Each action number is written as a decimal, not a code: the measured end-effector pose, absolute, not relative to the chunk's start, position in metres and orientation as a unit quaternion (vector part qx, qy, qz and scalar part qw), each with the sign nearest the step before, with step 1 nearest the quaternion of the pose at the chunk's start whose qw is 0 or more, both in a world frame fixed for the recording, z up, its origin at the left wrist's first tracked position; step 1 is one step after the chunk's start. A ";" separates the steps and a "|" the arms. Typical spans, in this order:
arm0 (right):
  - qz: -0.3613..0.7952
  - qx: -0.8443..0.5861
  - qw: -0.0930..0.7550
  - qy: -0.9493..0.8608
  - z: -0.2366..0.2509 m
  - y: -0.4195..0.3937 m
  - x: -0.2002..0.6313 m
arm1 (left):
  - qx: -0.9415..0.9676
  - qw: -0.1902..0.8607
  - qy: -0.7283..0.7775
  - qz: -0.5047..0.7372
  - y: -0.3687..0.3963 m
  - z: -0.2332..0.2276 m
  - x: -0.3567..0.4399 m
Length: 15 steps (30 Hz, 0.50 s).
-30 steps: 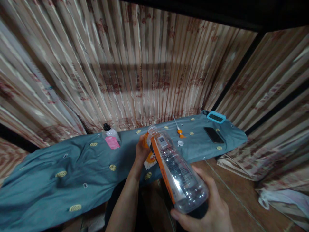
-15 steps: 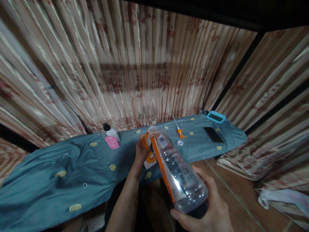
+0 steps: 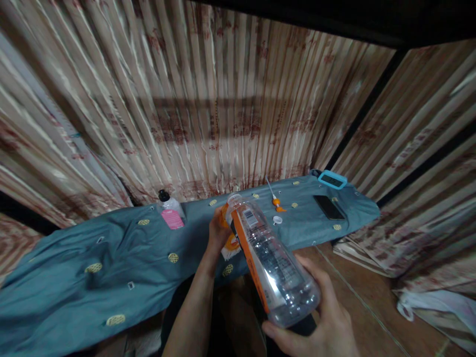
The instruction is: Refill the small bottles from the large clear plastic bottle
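Observation:
My right hand (image 3: 316,317) grips the base of a large clear plastic bottle (image 3: 277,263) with an orange label. The bottle is tilted, its base toward me and its neck pointing away to the upper left. My left hand (image 3: 217,230) is closed around an orange bottle (image 3: 233,243) by that neck. Much of the orange bottle is hidden behind the clear one, and I cannot tell whether the two mouths touch. Beyond them lies an orange pump top (image 3: 276,202) with a white tube, and near it a small white cap (image 3: 277,219).
A teal cloth (image 3: 141,272) with yellow pineapples covers the long narrow surface. On the left stands a pink-labelled bottle (image 3: 171,214) with a black top. At right are a dark phone (image 3: 329,207) and a blue-framed digital clock (image 3: 332,180). Patterned curtains (image 3: 223,99) hang behind.

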State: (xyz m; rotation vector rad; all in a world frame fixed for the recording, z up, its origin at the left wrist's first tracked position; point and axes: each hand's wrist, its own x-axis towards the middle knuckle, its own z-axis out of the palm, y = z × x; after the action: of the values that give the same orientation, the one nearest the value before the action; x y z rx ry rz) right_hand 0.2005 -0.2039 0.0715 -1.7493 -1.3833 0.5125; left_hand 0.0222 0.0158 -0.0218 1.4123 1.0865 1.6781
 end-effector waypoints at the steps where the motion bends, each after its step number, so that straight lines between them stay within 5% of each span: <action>1: 0.201 -0.696 0.413 -0.552 0.072 -0.204 0.200 | 0.544 0.339 0.417 0.645 0.016 -0.022 0.022; 15: 0.209 -0.702 0.416 -0.539 0.071 -0.205 0.199 | 0.534 0.354 0.415 0.646 0.014 -0.020 0.021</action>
State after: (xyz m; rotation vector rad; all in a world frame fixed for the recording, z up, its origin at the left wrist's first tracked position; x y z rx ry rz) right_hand 0.1989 -0.2046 0.0709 -1.7630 -1.3535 0.5246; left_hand 0.0215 0.0141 -0.0204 1.3818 1.0723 1.6709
